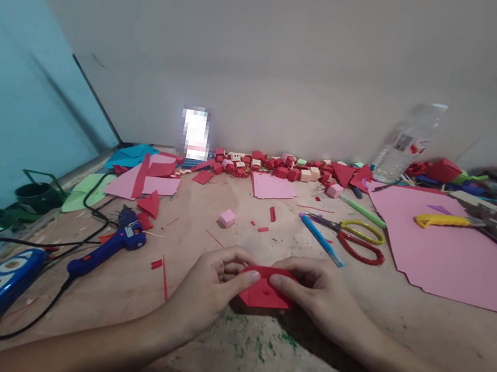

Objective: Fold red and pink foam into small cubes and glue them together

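A folded piece of red paper (265,297) is held between both hands, just above the table's front part. My left hand (220,280) pinches its left side, thumb on top and fingers behind. On the opposite side my right hand (314,289) grips it the same way, its thumb near the paper's middle. Beyond the hands sits a small pink paper cube (226,218). Scissors (355,232) with yellow and red handles lie to the right, next to a blue pen (321,239). Small red paper scraps (273,214) are scattered nearby.
A blue glue gun (109,245) with a black cord lies left. Along the wall runs a row of small red and pink paper cubes (275,166), with a lit phone (196,133) and a plastic bottle (407,146). A yellow-handled cutter (443,221) rests on pink sheets (449,264).
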The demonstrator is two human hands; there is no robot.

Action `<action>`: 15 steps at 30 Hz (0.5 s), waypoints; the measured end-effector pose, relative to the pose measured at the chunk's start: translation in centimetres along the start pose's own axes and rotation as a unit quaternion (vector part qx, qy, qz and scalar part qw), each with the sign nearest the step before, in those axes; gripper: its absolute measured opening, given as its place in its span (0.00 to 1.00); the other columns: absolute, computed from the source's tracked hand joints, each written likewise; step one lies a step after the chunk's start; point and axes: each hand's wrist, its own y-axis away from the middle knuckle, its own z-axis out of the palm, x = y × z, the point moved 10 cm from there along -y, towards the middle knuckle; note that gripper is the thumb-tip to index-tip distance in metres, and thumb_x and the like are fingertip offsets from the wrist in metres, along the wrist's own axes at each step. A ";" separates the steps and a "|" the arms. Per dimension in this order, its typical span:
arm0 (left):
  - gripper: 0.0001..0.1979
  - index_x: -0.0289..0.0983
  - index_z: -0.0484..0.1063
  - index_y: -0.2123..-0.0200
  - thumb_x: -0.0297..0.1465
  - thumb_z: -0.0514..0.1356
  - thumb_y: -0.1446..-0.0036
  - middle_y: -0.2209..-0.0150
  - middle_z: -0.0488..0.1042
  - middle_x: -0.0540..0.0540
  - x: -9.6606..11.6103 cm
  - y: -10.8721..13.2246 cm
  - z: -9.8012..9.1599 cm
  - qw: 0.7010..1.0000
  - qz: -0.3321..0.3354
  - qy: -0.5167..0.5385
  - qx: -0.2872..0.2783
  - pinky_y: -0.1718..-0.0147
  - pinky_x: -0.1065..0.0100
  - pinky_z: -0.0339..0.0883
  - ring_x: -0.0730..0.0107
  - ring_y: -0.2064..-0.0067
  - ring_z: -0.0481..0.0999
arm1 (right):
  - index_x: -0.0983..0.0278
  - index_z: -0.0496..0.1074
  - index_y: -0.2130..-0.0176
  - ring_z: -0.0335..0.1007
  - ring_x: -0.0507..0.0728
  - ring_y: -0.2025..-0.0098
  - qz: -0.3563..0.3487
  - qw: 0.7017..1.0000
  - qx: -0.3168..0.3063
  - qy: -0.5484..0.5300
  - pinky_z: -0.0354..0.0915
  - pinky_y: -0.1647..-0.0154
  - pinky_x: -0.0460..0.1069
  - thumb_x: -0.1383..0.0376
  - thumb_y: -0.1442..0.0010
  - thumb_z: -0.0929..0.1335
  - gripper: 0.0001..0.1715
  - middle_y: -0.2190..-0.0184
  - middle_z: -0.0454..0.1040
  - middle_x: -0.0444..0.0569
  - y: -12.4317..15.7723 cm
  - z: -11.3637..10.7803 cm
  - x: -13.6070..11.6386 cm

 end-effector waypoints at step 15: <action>0.08 0.37 0.83 0.69 0.36 0.67 0.44 0.70 0.82 0.46 1.2 0.2 -0.4 0.998 0.031 -0.055 0.023 0.68 0.68 0.72 0.63 0.67 0.79 | 0.62 0.86 0.63 0.71 0.52 0.78 0.024 0.999 0.000 -0.047 0.65 0.76 0.46 0.59 0.42 0.74 0.11 0.75 0.80 0.46 0.0 -0.3 0.3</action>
